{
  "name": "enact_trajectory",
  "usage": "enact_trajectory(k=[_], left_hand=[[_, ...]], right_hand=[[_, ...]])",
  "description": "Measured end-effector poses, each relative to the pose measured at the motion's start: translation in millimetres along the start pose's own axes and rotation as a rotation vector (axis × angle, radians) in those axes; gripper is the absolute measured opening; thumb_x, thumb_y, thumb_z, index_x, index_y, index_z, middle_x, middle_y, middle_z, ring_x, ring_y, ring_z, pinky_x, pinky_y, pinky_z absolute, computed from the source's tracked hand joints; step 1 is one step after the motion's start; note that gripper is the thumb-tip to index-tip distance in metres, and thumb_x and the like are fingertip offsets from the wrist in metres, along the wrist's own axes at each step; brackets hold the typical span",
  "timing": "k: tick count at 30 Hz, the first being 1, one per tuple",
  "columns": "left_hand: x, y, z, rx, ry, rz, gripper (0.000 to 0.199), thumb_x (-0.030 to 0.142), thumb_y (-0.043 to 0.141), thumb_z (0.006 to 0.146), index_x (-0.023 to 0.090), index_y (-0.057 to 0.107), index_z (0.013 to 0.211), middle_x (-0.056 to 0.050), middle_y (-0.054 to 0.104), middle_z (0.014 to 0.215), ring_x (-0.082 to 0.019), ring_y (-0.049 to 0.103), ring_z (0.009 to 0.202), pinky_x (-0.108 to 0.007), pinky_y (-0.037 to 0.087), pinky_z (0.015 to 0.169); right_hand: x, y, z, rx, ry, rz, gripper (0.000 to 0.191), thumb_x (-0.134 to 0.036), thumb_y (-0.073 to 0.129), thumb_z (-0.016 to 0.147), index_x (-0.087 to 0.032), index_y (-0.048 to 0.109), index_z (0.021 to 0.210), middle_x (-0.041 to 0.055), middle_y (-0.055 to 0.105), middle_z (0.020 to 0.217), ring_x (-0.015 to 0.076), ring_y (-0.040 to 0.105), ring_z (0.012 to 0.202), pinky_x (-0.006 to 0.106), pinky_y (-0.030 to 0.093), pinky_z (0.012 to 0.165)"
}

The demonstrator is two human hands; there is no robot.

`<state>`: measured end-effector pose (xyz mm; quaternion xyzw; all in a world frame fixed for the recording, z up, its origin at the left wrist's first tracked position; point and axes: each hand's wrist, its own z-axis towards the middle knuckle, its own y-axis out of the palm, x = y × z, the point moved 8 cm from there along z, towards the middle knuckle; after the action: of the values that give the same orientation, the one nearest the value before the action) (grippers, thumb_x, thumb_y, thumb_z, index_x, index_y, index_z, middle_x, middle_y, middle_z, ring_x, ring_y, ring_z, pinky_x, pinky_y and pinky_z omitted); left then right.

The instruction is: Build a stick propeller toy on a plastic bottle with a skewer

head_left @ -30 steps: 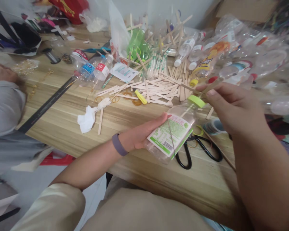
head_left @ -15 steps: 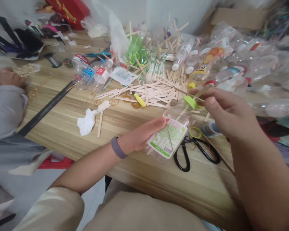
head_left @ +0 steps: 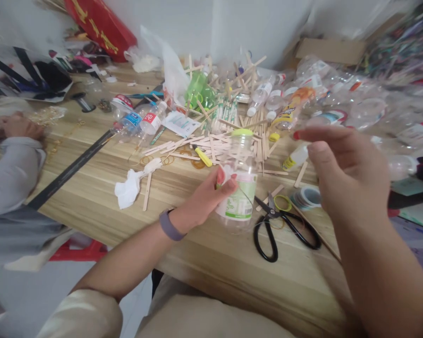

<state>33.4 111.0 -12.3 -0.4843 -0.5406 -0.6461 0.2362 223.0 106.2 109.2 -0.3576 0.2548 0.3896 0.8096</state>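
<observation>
Tabletop of pale striped wood (head_left: pixel 197 249): one. Clear plastic bottle with lime-yellow cap and green-and-white label (head_left: pixel 238 206): one, over the tabletop's near side; likely light, smooth, dent-prone, best taken round the labelled body. Left hand (head_left: pixel 206 197): one, gripping its side. Right hand (head_left: pixel 350 173): one, thumb and fingers apart, apparently empty. Black-handled metal scissors (head_left: pixel 273 214): one pair, beside that bottle. Small white bottle with yellow label (head_left: pixel 296 158): one.

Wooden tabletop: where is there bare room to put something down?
The tabletop shows bare wood between the black strip and the crumpled white tissue, and from the black-handled scissors to the near edge. The back is crowded with wooden craft sticks and plastic bottles.
</observation>
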Motion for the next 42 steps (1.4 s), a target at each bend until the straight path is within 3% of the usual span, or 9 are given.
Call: enact_trajectory(k=[2, 5, 7, 10, 14, 19, 25, 34, 42], left_hand=[[9.9, -4.4, 2.0, 0.031, 0.068, 0.001, 0.055, 0.061, 0.075, 0.068, 0.021, 0.055, 0.101, -0.006, 0.063, 0.108, -0.025, 0.057, 0.112, -0.039, 0.042, 0.098], [20.7, -10.4, 2.2, 0.105, 0.140, 0.033, 0.055, 0.060, 0.075, 0.069, 0.022, 0.051, 0.100, -0.005, 0.062, 0.109, -0.023, 0.058, 0.108, -0.037, 0.044, 0.096], [23.0, -9.2, 0.8, 0.119, 0.159, 0.047, 0.054, 0.058, 0.075, 0.070, 0.022, 0.050, 0.102, -0.005, 0.062, 0.113, -0.022, 0.057, 0.109, -0.036, 0.043, 0.096], [20.6, -6.5, -2.9, 0.138, 0.162, 0.047, 0.053, 0.055, 0.076, 0.072, 0.022, 0.049, 0.104, -0.006, 0.060, 0.119, -0.021, 0.056, 0.113, -0.035, 0.042, 0.099], [13.3, -7.8, -6.6, 0.195, 0.140, 0.067, 0.054, 0.054, 0.077, 0.071, 0.022, 0.048, 0.104, -0.005, 0.062, 0.110, -0.019, 0.059, 0.102, -0.033, 0.046, 0.091], [12.9, -3.0, -5.8, 0.167, 0.136, 0.018, 0.057, 0.055, 0.077, 0.070, 0.022, 0.047, 0.106, -0.002, 0.063, 0.102, -0.017, 0.061, 0.091, -0.030, 0.048, 0.079], [11.5, -0.2, -6.0, 0.139, 0.100, -0.011, 0.053, 0.056, 0.075, 0.072, 0.023, 0.047, 0.102, 0.000, 0.063, 0.093, -0.016, 0.061, 0.082, -0.030, 0.050, 0.078], [10.3, 1.8, -5.9, 0.124, 0.106, 0.000, 0.057, 0.057, 0.074, 0.072, 0.023, 0.047, 0.110, -0.007, 0.063, 0.118, -0.024, 0.060, 0.106, -0.036, 0.049, 0.088], [7.1, 4.5, -9.4, 0.111, 0.069, -0.040, 0.056, 0.053, 0.076, 0.073, 0.022, 0.053, 0.114, -0.009, 0.064, 0.121, -0.027, 0.057, 0.118, -0.040, 0.045, 0.098]], right_hand=[[-8.5, -11.1, -15.8, 0.126, 0.068, -0.035, 0.016, -0.036, 0.061, 0.087, -0.021, 0.065, 0.082, 0.0033, 0.069, 0.078, 0.0155, 0.064, 0.072, 0.031, 0.049, 0.070], [-9.6, 26.1, -58.3, -0.319, 0.215, -0.063, 0.026, -0.041, 0.061, 0.084, -0.023, 0.063, 0.066, -0.0008, 0.060, 0.056, 0.0141, 0.054, 0.051, 0.027, 0.040, 0.049], [2.6, 50.3, -97.7, -0.544, 0.433, 0.029, 0.027, -0.046, 0.059, 0.082, -0.022, 0.066, 0.071, -0.0006, 0.058, 0.052, 0.0144, 0.051, 0.047, 0.028, 0.038, 0.046], [20.1, 75.6, -140.6, -0.581, 0.777, 0.329, 0.035, -0.053, 0.066, 0.073, -0.021, 0.065, 0.085, -0.0010, 0.059, 0.059, 0.0146, 0.053, 0.050, 0.027, 0.040, 0.045], [24.8, 96.6, -154.3, -0.498, 0.951, 0.629, 0.040, -0.054, 0.075, 0.066, -0.020, 0.060, 0.078, -0.0040, 0.055, 0.060, 0.0116, 0.051, 0.052, 0.025, 0.042, 0.050], [21.5, 100.0, -148.1, -0.401, 0.952, 0.728, 0.041, -0.052, 0.079, 0.064, -0.018, 0.061, 0.076, -0.0048, 0.054, 0.061, 0.0092, 0.047, 0.052, 0.024, 0.040, 0.051], [14.3, 99.9, -146.5, -0.390, 0.870, 0.750, 0.039, -0.055, 0.075, 0.069, -0.019, 0.060, 0.075, -0.0039, 0.053, 0.063, 0.0095, 0.045, 0.054, 0.024, 0.039, 0.053], [18.6, 101.9, -157.7, -0.467, 0.836, 0.566, 0.047, -0.064, 0.057, 0.079, -0.021, 0.051, 0.063, -0.0031, 0.047, 0.054, 0.0120, 0.042, 0.050, 0.026, 0.031, 0.049], [27.6, 103.1, -166.1, -0.587, 0.771, 0.419, 0.059, -0.078, 0.045, 0.077, -0.021, 0.049, 0.062, -0.0024, 0.042, 0.056, 0.0134, 0.039, 0.053, 0.027, 0.029, 0.050]])
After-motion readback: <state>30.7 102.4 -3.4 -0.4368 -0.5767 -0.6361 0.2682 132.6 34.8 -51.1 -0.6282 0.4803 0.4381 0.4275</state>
